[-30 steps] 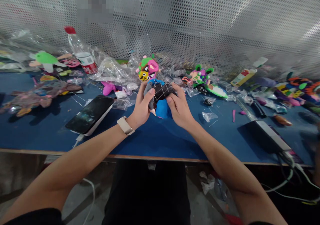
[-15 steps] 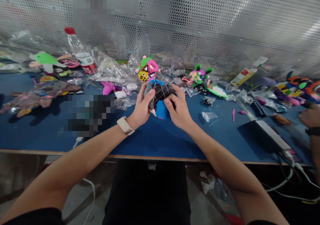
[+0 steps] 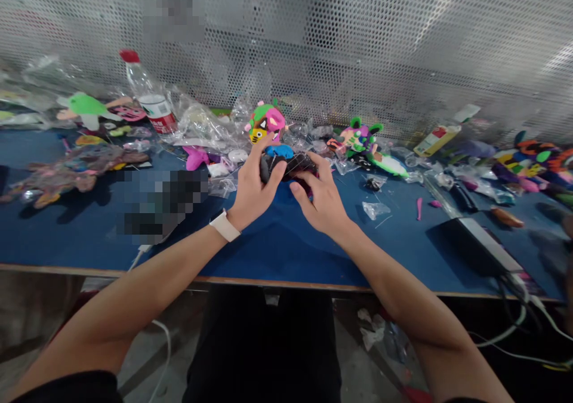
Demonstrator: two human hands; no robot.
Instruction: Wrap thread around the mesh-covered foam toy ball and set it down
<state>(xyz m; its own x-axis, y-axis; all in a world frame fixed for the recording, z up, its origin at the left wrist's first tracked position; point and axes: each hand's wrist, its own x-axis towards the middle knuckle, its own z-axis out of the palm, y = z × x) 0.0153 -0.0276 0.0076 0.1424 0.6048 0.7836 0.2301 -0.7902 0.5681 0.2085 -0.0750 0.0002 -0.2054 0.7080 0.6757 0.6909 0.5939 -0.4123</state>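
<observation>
My left hand (image 3: 255, 191) and my right hand (image 3: 320, 197) hold a dark clay lump (image 3: 289, 167) bound with thin white thread, just above the blue table. A patch of blue clay (image 3: 280, 151) sits on its far side, and my fingers hide much of the underside. A pale strap watch (image 3: 225, 226) circles my left wrist. Just beyond my left fingertips stands a clay figure (image 3: 266, 123) in pink, green and yellow with a cat face, not touching my hand as far as I can tell.
A blue tabletop (image 3: 286, 254) with a wooden front edge holds crumpled plastic bags (image 3: 201, 125), a red-capped bottle (image 3: 147, 92), and several clay figures (image 3: 358, 139). A pixelated patch (image 3: 161, 206) covers the left. A black device (image 3: 474, 245) with cables lies right, before a perforated metal wall (image 3: 358, 45).
The thread-bound lump has turned and risen slightly in my hands, bringing the blue clay from the near underside to the far top. A co-worker's hand at the right edge has withdrawn.
</observation>
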